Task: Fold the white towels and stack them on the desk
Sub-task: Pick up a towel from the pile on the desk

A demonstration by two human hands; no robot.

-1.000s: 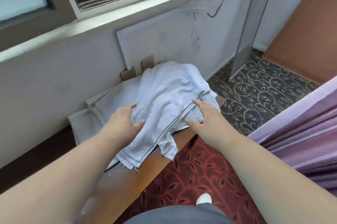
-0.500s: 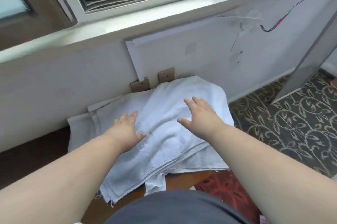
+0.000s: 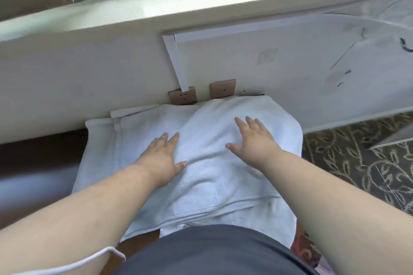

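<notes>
I am pressing both palms flat on the top white towel (image 3: 214,176), which is lying on a stack of folded towels (image 3: 100,151) on the desk (image 3: 134,245) against the wall below the window sill (image 3: 201,6). My left hand (image 3: 159,162) is resting with fingers straight and slightly spread on the towel's left half; my right hand (image 3: 252,142) is lying the same way on the right half, thumb out, neither hand pinching any cloth. Two wall sockets (image 3: 201,94) are showing just behind the pile. The step in hand looks like smoothing the fold. To do it well, I am judging that the palms should be sweeping outward from the middle toward the edges, pushing trapped air and the soft ridge near the front hem out, while keeping pressure even so the layers beneath are not sliding. The front edge is hanging over the desk's rim and likely wants squaring with the pile.
</notes>
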